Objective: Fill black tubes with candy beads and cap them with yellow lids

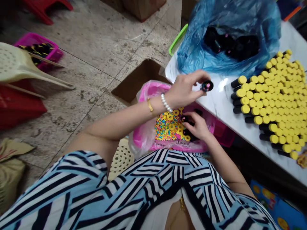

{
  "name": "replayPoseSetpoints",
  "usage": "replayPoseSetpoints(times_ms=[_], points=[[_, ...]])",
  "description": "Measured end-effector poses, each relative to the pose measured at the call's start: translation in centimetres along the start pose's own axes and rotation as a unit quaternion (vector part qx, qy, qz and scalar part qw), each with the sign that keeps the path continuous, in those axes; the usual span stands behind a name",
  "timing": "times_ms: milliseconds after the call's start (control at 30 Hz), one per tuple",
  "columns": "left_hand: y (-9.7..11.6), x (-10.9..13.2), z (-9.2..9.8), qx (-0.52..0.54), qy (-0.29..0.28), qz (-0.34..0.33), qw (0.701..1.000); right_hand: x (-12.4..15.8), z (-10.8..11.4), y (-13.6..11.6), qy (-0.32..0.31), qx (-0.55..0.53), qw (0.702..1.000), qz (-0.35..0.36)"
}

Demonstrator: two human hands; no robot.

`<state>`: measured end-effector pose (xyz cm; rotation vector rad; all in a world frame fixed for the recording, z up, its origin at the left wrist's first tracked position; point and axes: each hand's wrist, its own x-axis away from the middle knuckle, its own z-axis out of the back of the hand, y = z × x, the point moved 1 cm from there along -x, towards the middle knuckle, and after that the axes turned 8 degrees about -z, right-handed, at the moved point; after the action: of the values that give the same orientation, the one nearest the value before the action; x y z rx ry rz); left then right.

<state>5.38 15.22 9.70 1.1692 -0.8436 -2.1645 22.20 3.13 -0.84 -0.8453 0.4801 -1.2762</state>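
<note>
Striped blouse (153, 182) below, left hand (183, 91) pinches a black cap (207, 85) by the table edge (211, 107), right hand (196, 126) another (185, 118).

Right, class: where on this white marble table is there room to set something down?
Bare white marble shows between the blue plastic bag and the rows of yellow-capped black tubes, just beyond the left hand. Crowded: those rows and the pink tub of coloured beads under the right hand.
</note>
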Motion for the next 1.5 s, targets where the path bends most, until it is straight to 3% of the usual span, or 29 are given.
replayPoseSetpoints(times_ms=[167,300,433,500,600,667,767,867,967,1067,1233,1367,1500], points=[[-4.3,-2.5,-3.3,-0.061,-0.035,0.045,0.996,0.7,0.6,-0.3,0.008,-0.067,0.998,-0.020],[-6.3,-1.9,-4.3,-0.045,-0.004,0.036,0.998,0.8,-1.2,-1.9,0.002,-0.020,0.998,0.065],[-6.3,-1.6,-4.0,-0.039,-0.005,0.039,0.998,0.2,-2.8,-3.8,-0.081,-0.013,0.986,0.145],[-5.9,-1.7,-3.8,-0.052,-0.018,0.048,0.997,-0.2,-2.1,-3.5,-0.068,0.033,0.990,0.119],[-5.4,-2.0,-3.6,-0.078,-0.037,0.056,0.995,-0.7,0.2,-1.8,0.044,0.119,0.992,0.023],[-5.2,-2.1,-3.6,-0.079,-0.037,0.044,0.995,-1.3,1.1,-0.7,0.070,0.146,0.987,-0.010],[-5.4,-2.1,-3.7,-0.050,-0.027,0.022,0.998,-2.9,0.5,-0.6,0.016,0.197,0.979,-0.042],[-5.7,-1.9,-3.8,-0.045,-0.024,0.025,0.998,-4.9,-1.3,-1.9,-0.031,0.312,0.946,-0.089],[-5.6,-1.6,-3.8,-0.070,-0.032,0.032,0.997,-6.4,-2.4,-3.1,-0.089,0.402,0.908,-0.070],[-5.3,-1.4,-3.7,-0.091,-0.032,0.023,0.995,-6.9,-2.2,-3.2,-0.146,0.427,0.891,-0.047],[-5.2,-1.3,-3.5,-0.101,-0.022,0.006,0.995,-6.5,-0.8,-2.4,-0.131,0.403,0.905,-0.029],[-5.2,-1.2,-3.5,-0.092,-0.013,-0.004,0.996,-4.4,0.2,-3.3,-0.065,0.354,0.933,0.012],[-5.3,-1.3,-3.4,-0.084,-0.016,-0.012,0.996,-1.3,2.5,-5.7,-0.033,0.119,0.991,0.041]])
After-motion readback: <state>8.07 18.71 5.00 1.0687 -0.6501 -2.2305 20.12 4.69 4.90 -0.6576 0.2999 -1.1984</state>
